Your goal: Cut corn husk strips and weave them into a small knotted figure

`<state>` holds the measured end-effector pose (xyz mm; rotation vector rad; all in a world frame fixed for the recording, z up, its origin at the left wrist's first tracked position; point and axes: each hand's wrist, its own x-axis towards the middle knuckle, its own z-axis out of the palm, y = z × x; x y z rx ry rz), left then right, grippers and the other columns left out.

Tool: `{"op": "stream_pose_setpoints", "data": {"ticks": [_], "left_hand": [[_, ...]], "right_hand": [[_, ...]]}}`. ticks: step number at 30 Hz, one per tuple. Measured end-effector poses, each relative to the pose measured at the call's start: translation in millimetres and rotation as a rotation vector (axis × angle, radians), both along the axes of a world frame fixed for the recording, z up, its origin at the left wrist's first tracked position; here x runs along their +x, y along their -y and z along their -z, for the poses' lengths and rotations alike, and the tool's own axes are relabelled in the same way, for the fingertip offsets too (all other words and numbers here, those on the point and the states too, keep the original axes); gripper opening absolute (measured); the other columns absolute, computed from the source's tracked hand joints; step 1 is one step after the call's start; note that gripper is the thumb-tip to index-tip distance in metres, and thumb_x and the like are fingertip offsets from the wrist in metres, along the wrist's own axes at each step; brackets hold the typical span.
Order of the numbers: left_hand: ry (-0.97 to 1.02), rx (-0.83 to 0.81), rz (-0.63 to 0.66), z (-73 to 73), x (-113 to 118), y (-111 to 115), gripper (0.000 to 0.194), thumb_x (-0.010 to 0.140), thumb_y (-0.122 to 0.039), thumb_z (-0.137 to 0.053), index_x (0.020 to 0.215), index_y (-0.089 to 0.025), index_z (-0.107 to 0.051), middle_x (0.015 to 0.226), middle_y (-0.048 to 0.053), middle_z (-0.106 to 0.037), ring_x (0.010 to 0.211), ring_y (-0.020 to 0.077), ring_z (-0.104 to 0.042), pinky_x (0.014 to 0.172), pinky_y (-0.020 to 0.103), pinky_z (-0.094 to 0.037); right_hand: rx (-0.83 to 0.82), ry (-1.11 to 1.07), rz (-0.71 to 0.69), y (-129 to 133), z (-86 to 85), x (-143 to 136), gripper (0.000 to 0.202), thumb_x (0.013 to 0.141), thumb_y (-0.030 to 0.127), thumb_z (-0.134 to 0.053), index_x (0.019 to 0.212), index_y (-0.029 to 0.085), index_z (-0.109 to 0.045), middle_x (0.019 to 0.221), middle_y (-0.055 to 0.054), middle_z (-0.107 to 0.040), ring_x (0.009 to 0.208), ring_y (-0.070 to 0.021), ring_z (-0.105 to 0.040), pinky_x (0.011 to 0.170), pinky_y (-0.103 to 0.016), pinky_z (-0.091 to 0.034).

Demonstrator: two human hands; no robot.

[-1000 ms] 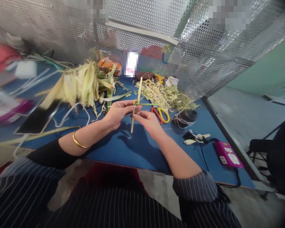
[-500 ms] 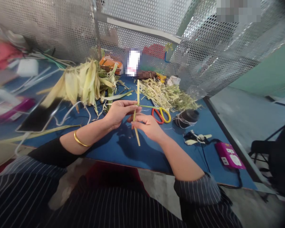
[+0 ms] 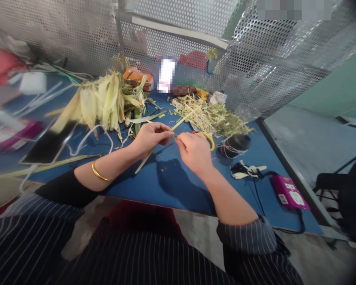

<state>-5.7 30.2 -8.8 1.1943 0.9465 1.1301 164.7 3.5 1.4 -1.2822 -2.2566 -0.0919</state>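
Observation:
Over the front middle of the table, my left hand [image 3: 154, 136] is closed in a pinch on a narrow corn husk strip [image 3: 182, 122]. The strip slants through the fingers, its lower end pointing down left and its upper end toward the shredded pile. My right hand [image 3: 194, 152] is closed, its thumb and fingertips pinched against the crossing strip just right of the left fingertips. Only a sliver of that piece shows between the hands. Scissors [image 3: 210, 142] with a yellow and a red handle lie behind the right hand, partly hidden by it.
A heap of corn husks [image 3: 102, 101] lies at back left, shredded husk [image 3: 213, 116] at back right. A black thread spool [image 3: 235, 145] and a purple box [image 3: 289, 192] stand on the right. A dark tablet-like slab [image 3: 49, 144] and white cable lie left. Perforated foil sheeting hangs behind.
The long strip has turned from nearly upright to a slant, top end to the right. My right hand has moved up and right, from the strip's lower part to the crossing, covering the red scissor handle.

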Motion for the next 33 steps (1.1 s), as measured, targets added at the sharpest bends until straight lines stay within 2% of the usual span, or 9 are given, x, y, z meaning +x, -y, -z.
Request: {"op": "stream_pose_setpoints", "data": {"ticks": [4,7,12,18,21,24,27,30,33], "left_hand": [[-0.017,0.000,-0.027,-0.1,2.5,0.1,0.016,0.068,-0.025,-0.074,0.074,-0.014,-0.065,0.058,0.000,-0.061,0.053,0.0082,-0.057,0.057,0.023,-0.047],[-0.022,-0.018,-0.045,-0.8,3.7,1.2,0.016,0.067,-0.025,-0.075,0.074,-0.014,-0.066,0.058,0.000,-0.063,0.053,0.0086,-0.057,0.057,0.024,-0.048],[-0.017,-0.077,-0.080,1.1,3.7,0.9,0.017,0.065,-0.026,-0.076,0.073,-0.014,-0.067,0.058,0.001,-0.063,0.053,0.0091,-0.058,0.058,0.025,-0.049],[-0.055,-0.121,0.011,-4.3,1.1,1.3,0.022,0.076,-0.036,-0.068,0.079,-0.014,-0.068,0.070,0.006,-0.069,0.058,0.0111,-0.062,0.059,0.026,-0.049],[-0.076,-0.097,0.062,-5.3,0.8,1.9,0.027,0.084,-0.036,-0.058,0.101,-0.016,-0.065,0.073,0.006,-0.071,0.060,0.0127,-0.064,0.060,0.026,-0.050],[-0.106,0.061,-0.074,-2.2,1.3,3.4,0.039,0.082,-0.035,-0.062,0.117,-0.019,-0.054,0.072,0.003,-0.071,0.058,0.0128,-0.065,0.061,0.026,-0.051],[-0.111,0.079,-0.223,1.9,2.8,6.4,0.033,0.079,-0.043,-0.064,0.099,-0.017,-0.057,0.072,0.003,-0.069,0.053,0.0118,-0.063,0.055,0.024,-0.049],[-0.048,-0.110,-0.099,5.0,4.9,8.3,0.034,0.077,-0.048,-0.065,0.083,-0.015,-0.059,0.072,0.005,-0.068,0.050,0.0120,-0.063,0.050,0.024,-0.048],[0.089,-0.182,-0.016,6.6,5.8,7.3,0.031,0.074,-0.037,-0.072,0.095,-0.016,-0.063,0.073,0.002,-0.069,0.050,0.0103,-0.062,0.052,0.023,-0.049]], "right_hand": [[-0.225,-0.139,0.009,6.9,-16.1,7.6,0.022,0.087,0.026,-0.051,0.067,0.019,-0.058,0.058,0.001,-0.057,0.053,-0.0117,-0.045,0.057,-0.027,-0.029],[-0.394,-0.236,-0.002,6.8,-21.6,13.7,0.022,0.085,0.027,-0.053,0.065,0.019,-0.059,0.056,0.002,-0.056,0.053,-0.0111,-0.047,0.055,-0.025,-0.030],[-0.469,-0.278,-0.028,-0.3,-16.5,17.3,0.020,0.084,0.027,-0.053,0.067,0.019,-0.062,0.056,0.002,-0.058,0.057,-0.0116,-0.052,0.058,-0.024,-0.034],[-0.397,-0.342,0.036,-4.8,0.2,13.3,0.018,0.085,0.030,-0.052,0.072,0.021,-0.062,0.065,0.000,-0.065,0.059,-0.0129,-0.056,0.059,-0.026,-0.037],[-0.366,-0.427,0.034,-5.4,10.2,10.2,0.015,0.086,0.028,-0.052,0.075,0.021,-0.060,0.065,0.001,-0.063,0.059,-0.0132,-0.057,0.061,-0.026,-0.039],[-0.284,-0.429,0.065,-6.1,14.6,9.7,0.015,0.087,0.028,-0.050,0.076,0.021,-0.059,0.064,0.001,-0.062,0.057,-0.0137,-0.056,0.060,-0.027,-0.039],[-0.156,-0.369,0.083,-6.3,13.0,10.5,0.016,0.088,0.028,-0.049,0.079,0.021,-0.060,0.069,-0.001,-0.063,0.063,-0.0151,-0.056,0.063,-0.028,-0.039],[-0.070,-0.282,0.050,-5.6,10.7,9.8,0.019,0.090,0.026,-0.045,0.082,0.020,-0.061,0.076,-0.004,-0.064,0.070,-0.0159,-0.056,0.069,-0.029,-0.039],[-0.079,-0.242,0.005,-4.9,11.4,7.9,0.021,0.092,0.026,-0.043,0.084,0.020,-0.061,0.080,-0.004,-0.064,0.072,-0.0159,-0.056,0.070,-0.028,-0.039]]}}
